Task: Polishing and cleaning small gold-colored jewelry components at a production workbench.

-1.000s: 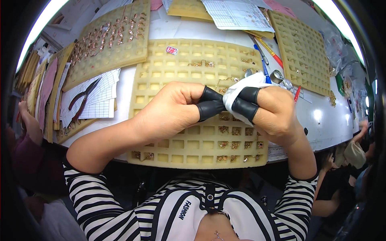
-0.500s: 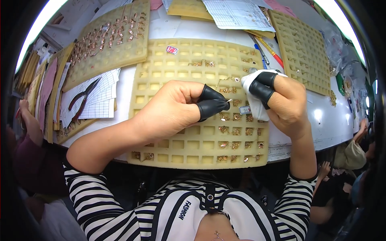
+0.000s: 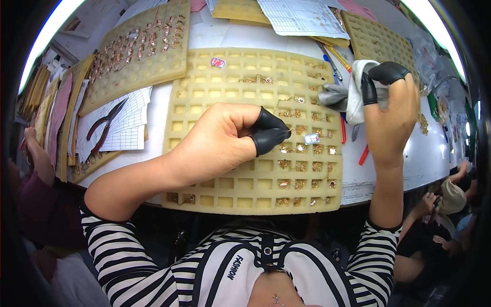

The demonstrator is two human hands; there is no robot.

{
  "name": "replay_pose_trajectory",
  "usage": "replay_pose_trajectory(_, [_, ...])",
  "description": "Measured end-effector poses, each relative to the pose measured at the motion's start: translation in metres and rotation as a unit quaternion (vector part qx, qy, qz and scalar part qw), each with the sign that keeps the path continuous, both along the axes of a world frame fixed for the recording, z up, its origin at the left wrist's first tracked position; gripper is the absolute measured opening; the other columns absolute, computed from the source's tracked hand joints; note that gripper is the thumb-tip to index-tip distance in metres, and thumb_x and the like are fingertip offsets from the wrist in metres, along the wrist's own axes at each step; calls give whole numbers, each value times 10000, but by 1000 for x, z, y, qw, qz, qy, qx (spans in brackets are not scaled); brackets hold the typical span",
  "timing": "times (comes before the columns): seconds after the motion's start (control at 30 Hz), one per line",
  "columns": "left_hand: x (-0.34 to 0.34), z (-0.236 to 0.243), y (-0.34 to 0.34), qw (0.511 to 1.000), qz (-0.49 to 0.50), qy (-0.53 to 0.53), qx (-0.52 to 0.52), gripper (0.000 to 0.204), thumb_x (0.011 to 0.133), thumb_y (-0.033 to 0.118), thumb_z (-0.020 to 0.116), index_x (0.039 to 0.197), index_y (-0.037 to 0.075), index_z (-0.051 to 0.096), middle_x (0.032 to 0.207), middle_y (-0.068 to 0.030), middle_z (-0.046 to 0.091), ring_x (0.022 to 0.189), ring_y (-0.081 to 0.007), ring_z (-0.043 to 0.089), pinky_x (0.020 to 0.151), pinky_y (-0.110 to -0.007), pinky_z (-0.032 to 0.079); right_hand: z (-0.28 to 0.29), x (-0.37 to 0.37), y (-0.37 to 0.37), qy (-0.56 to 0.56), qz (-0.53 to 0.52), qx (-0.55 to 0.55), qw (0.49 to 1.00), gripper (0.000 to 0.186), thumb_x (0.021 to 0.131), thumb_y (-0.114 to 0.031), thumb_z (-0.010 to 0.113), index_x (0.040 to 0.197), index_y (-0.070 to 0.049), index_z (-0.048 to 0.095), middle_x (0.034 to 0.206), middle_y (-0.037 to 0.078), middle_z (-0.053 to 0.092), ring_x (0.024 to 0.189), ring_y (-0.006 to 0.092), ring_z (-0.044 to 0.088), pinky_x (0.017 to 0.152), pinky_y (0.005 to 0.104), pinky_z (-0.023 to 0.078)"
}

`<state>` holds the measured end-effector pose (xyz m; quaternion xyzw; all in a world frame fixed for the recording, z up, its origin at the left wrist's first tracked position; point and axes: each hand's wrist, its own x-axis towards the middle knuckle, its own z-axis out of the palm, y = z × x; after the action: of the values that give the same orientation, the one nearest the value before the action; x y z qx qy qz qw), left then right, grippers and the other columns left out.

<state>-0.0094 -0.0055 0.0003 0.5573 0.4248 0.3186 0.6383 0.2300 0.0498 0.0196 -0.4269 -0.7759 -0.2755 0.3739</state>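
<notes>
Black finger cots cover the thumb and forefinger of my left hand (image 3: pixel 209 138). Those fingertips are pinched on a small shiny metal piece, mostly hidden, above a yellow foam tray (image 3: pixel 220 203) of square pockets. Gold jewellery pieces (image 3: pixel 300 167) sit in the pockets on the tray's right side. Beside the left fingertips lies a small blue-edged label (image 3: pixel 311 138). My right hand (image 3: pixel 391 115), also in black finger cots, grips a white and grey cloth (image 3: pixel 354 94) just past the tray's right edge.
At the upper left, another foam tray (image 3: pixel 133 84) holds rose-gold rings. Dark-handled pliers (image 3: pixel 106 125) lie on gridded paper below it. A third tray (image 3: pixel 376 43) stands at the upper right. Pens, including a red one (image 3: pixel 363 155), lie under and beside my right hand. Other people sit at both sides.
My right hand has moved right, away from the left fingertips, taking the cloth along and uncovering pockets and pens. The left hand has stayed nearly in place, still pinching the small piece.
</notes>
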Motion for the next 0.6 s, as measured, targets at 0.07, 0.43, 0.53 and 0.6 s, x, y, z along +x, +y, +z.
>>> replay_pose_trajectory(0.07, [1,0,0,1000,2,8,7,164,827,21,563,981,-15,611,915,-17,620,823,-42,534,728,-184,438,0,-5,-4,-34,45,10,998,191,629,27,614,792,-58,561,868,82,546,813,279,499,751,375,384])
replay_pose_trajectory(0.43, [0,-2,-4,970,21,111,217,146,782,20,602,925,-1,626,723,13,570,595,-17,456,517,-174,381,-8,-27,-23,92,313,-436,839,134,664,-33,621,798,-29,615,634,32,537,622,154,450,587,266,366])
replay_pose_trajectory(0.53, [0,-4,-2,967,19,115,228,145,777,11,602,920,-1,627,737,2,583,612,-26,472,528,-179,389,-10,-26,-22,106,306,-451,832,130,669,-12,604,797,-33,616,646,34,538,620,149,447,573,257,371])
replay_pose_trajectory(0.6, [0,-3,-2,967,15,126,223,145,777,6,601,920,-4,625,755,-7,592,633,-31,487,544,-181,401,-13,-25,-20,112,299,-450,834,134,670,-10,598,801,-34,615,641,32,524,610,143,443,562,254,367])
